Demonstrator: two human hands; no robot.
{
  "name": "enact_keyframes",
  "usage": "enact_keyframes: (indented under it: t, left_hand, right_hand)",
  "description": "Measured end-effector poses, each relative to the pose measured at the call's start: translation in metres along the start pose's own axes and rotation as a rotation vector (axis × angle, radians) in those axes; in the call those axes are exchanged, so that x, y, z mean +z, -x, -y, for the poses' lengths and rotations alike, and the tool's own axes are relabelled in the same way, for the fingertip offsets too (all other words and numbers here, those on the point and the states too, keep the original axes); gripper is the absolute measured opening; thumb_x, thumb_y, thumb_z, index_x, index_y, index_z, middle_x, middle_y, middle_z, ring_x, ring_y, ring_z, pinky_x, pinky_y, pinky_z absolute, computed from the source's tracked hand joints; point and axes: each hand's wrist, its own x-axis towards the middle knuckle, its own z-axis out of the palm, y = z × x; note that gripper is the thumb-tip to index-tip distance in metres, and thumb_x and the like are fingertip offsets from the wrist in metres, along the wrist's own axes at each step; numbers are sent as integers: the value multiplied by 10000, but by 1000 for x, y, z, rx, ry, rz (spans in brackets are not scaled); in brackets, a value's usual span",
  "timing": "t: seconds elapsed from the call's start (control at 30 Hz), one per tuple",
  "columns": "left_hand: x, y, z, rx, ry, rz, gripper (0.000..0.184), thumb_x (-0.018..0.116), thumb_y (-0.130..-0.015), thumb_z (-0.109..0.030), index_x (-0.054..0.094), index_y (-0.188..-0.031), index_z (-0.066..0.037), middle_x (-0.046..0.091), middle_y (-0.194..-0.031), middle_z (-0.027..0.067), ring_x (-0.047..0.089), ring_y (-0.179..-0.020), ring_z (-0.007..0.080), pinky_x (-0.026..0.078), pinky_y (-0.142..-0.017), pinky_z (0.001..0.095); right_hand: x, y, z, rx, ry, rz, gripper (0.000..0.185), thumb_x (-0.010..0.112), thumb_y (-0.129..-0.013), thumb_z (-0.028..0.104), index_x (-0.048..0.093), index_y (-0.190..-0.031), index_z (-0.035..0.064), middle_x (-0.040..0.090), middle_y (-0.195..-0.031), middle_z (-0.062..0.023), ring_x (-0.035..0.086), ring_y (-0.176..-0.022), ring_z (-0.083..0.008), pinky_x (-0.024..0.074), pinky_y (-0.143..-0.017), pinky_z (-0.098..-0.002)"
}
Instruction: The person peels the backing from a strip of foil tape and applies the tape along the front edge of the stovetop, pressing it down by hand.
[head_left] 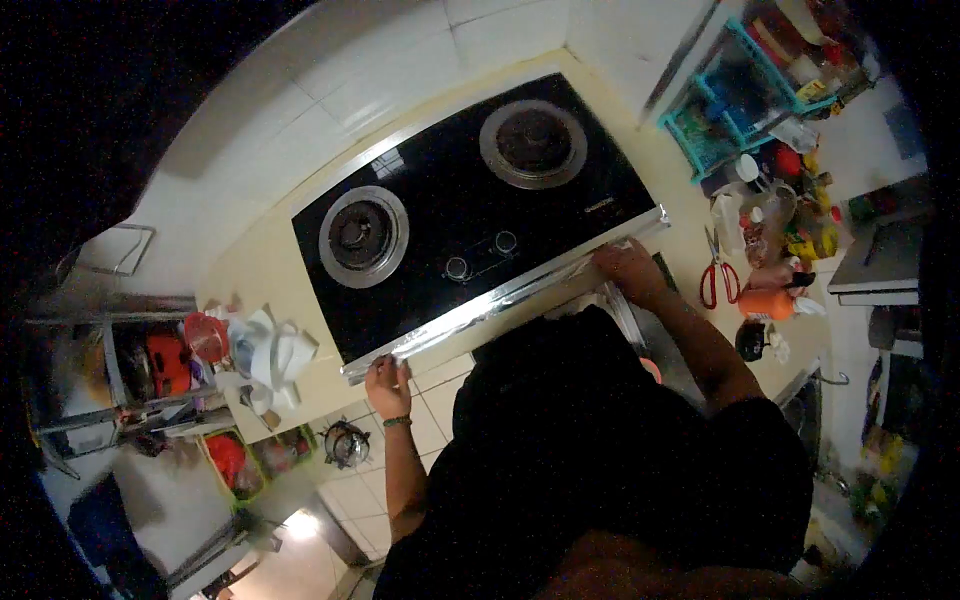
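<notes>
A black glass two-burner gas stove is set into the cream counter. Along its front edge runs a shiny strip of aluminium foil, wrinkled toward the right. My left hand is at the strip's left end, its fingers bent around the foil at the edge. My right hand is on the strip near its right end, fingers curled against it; the fingertips are partly hidden. The left burner and right burner have round metal rings. Two knobs sit near the front.
Red-handled scissors lie on the counter at right, near an orange bottle and several jars. A turquoise basket stands behind them. Crumpled white material and a red strainer are at left. A burner grate is below.
</notes>
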Motion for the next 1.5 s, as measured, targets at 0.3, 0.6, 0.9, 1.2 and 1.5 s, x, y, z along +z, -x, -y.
enact_keyframes:
  t: [0.3,0.6,0.9,1.2,1.5]
  left_hand:
    - [-16,16,35,-143,-63,-47,253,607,-811,-111,603,-1022,27,552,-1080,201,587,-917,317,518,-751,344]
    - [-22,30,78,-189,-354,-69,220,569,-817,-154,619,-991,-29,565,-1095,214,533,-1014,372,447,-851,441]
    - [28,-10,-56,121,86,64,293,511,-822,-230,597,-1053,-71,561,-1153,149,509,-1084,317,392,-908,436]
    - [45,-19,-75,209,155,263,313,623,-764,-136,561,-1055,-38,566,-1065,130,521,-1001,308,408,-878,412]
    - [4,17,9,-77,-64,-27,289,608,-758,-92,625,-1046,-75,548,-1049,146,541,-929,313,456,-792,396]
  right_hand:
    - [-26,39,-67,231,-47,-116,366,558,-804,108,525,-1168,104,545,-1213,-74,482,-1167,-221,266,-1048,-459]
    - [-29,33,-86,437,-17,-239,235,529,-797,97,560,-1027,61,591,-975,-153,526,-1011,-337,330,-975,-488]
    - [-22,-57,63,-191,-340,91,305,545,-815,142,548,-1103,42,556,-1144,-143,528,-1060,-325,424,-909,-406]
    - [40,-88,107,-491,-296,143,326,543,-818,82,537,-1144,63,526,-1226,-119,506,-1112,-303,407,-944,-399]
    - [30,-38,64,-246,20,168,384,487,-852,77,474,-1235,107,424,-1347,-98,443,-1199,-284,306,-1029,-449]
